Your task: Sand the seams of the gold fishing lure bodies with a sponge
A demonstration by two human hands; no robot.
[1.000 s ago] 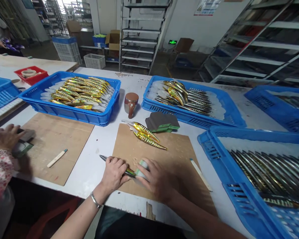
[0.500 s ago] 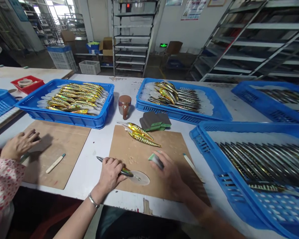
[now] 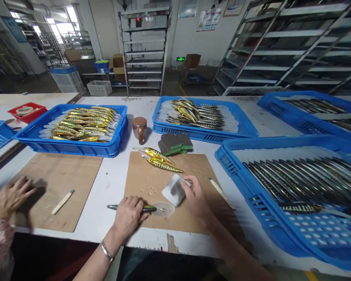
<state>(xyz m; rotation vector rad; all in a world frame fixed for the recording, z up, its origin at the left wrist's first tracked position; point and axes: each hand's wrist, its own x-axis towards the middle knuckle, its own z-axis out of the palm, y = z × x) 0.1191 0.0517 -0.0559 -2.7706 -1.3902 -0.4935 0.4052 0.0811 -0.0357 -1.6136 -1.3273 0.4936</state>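
My left hand [image 3: 129,212] is closed around a dark fishing lure [image 3: 148,208], which lies across the front of the brown cardboard sheet [image 3: 199,168]. The lure's clear round lip [image 3: 167,209] points right, toward my other hand. Between thumb and fingers, my right hand [image 3: 196,195] holds a sanding sponge [image 3: 174,190], its pale, grey-smudged face turned up just above the lip. Two gold striped lures [image 3: 160,160] rest side by side at the back of the cardboard. Right of my right hand lies a pale stick with a dark tip [image 3: 219,188].
Grey-green sponge blocks [image 3: 175,143] and a brown cup-like object [image 3: 139,130] sit behind the cardboard. Blue trays of lures stand at left [image 3: 76,147], back [image 3: 204,132] and right [image 3: 251,195]. A co-worker's hand [image 3: 13,195] rests on another cardboard sheet [image 3: 87,175] at the left.
My right hand has turned the sponge so its broad pale face shows, and brought it nearer the lip. My left hand keeps its hold on the lure. The co-worker's hand has moved left and down.
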